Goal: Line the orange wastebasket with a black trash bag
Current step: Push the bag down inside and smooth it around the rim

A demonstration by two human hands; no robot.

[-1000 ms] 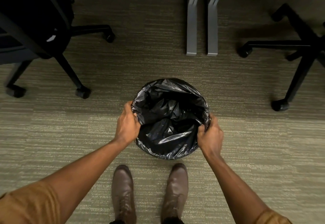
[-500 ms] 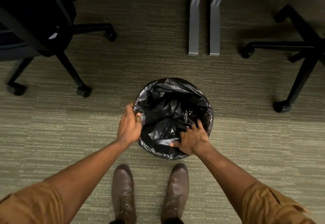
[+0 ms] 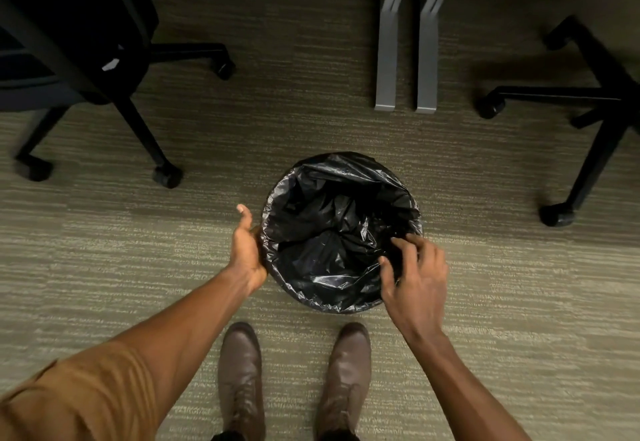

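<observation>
bag: black trash bag (image 3: pixel 332 232) sits inside the wastebasket (image 3: pixel 341 305), its edge folded over the rim all the way round as far as the view shows (no orange visible, the plastic covers it).
progress: lining looks nearly done; what seems left is pressing the crumpled middle down and smoothing the rim.
left hand: left hand (image 3: pixel 246 246) lies flat and open against the outer left side of the basket, holding nothing.
right hand: right hand (image 3: pixel 414 269) hovers over the near-right rim, fingers loosely curled and spread; whether they pinch plastic, cannot tell.
floor: striped olive carpet (image 3: pixel 104 267), basket just ahead of brown shoes (image 3: pixel 239 368).
room: office chair bases (image 3: pixel 152 149) left and right, grey desk legs (image 3: pixel 386 59) beyond.
</observation>
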